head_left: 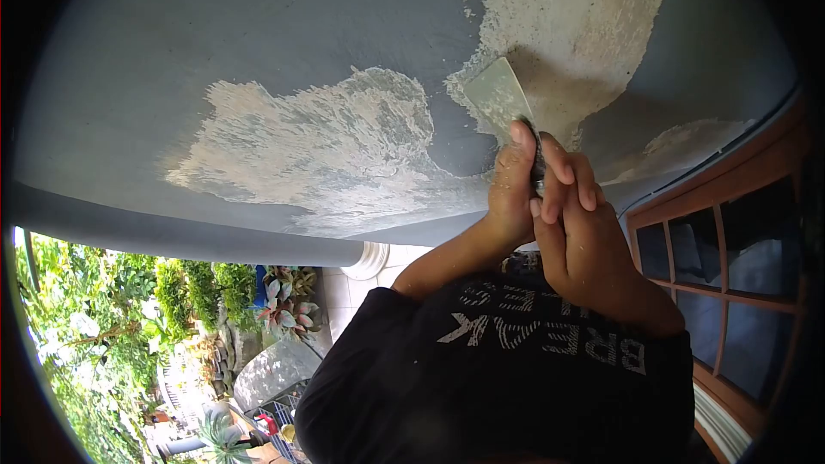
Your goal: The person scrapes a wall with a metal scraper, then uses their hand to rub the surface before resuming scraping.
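Observation:
A scraper [500,96] with a broad flat blade lies against the wall surface, at the edge of a patch without grey paint [584,26]. Its dark handle runs down between both hands. My left hand [513,176] is closed on the scraper, thumb up near the base of the blade. Pressed against it at the lower end of the handle, my right hand [580,228] is closed too; the fingers overlap and partly hide the handle. To the left, another rough pale patch [326,142] shows in the grey paint [361,13].
A brown-framed window [722,296] stands at the right, with a dark cable [687,172] along the wall beside it. Below left are a white column base [368,259], green plants [94,326] and a dark metal rack [279,421]. My black shirt [507,395] fills the bottom middle.

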`<state>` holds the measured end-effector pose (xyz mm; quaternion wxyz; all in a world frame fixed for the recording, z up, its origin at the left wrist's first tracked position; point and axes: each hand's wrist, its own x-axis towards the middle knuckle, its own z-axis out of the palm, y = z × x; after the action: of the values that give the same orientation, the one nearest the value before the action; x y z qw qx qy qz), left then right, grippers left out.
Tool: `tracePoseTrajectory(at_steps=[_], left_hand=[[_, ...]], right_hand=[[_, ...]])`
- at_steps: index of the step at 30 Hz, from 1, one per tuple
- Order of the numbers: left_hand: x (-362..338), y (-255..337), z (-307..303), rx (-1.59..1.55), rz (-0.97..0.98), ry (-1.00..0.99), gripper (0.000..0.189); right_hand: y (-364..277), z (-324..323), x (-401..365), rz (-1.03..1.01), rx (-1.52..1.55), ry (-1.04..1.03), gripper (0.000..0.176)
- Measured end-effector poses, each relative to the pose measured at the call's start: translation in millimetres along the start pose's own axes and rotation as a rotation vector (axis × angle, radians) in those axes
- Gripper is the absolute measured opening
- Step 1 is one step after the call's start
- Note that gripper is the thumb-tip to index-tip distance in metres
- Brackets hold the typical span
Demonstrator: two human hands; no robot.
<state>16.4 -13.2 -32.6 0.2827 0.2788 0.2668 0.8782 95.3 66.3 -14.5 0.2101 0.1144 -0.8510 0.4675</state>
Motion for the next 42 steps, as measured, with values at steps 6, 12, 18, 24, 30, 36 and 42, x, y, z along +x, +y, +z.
tracePoseTrajectory(at_steps=[6, 12, 18, 24, 30, 36, 42], left_hand=[[4.3, -3.2, -8.6, 0.065, 0.043, 0.055, 0.061], [5.0, -2.8, -3.2, 0.032, 0.004, 0.068, 0.061], [6.4, -2.7, -0.2, -0.033, 0.024, -0.004, 0.061], [7.4, 4.8, -10.6, 0.045, 0.117, 0.086, 0.059], [-0.7, 3.2, -6.6, -0.007, -0.016, 0.011, 0.062], [4.9, 1.7, -2.7, 0.044, 0.013, 0.003, 0.062], [3.3, 4.1, -2.5, 0.004, -0.004, 0.060, 0.063]], right_hand=[[10.8, -0.6, 5.8, 0.055, 0.036, -0.055, 0.009], [4.8, -1.3, 4.5, 0.063, -0.014, -0.022, 0.010], [-1.6, -7.3, 3.1, 0.037, 0.016, 0.005, 0.012], [14.5, 3.8, 21.5, 0.029, 0.015, -0.076, 0.016], [-3.4, 1.9, 4.0, 0.035, -0.080, -0.055, 0.016], [3.7, -2.2, 2.1, 0.004, 0.007, 0.008, 0.014], [-0.4, -1.9, 4.7, 0.070, -0.072, -0.063, 0.015]])
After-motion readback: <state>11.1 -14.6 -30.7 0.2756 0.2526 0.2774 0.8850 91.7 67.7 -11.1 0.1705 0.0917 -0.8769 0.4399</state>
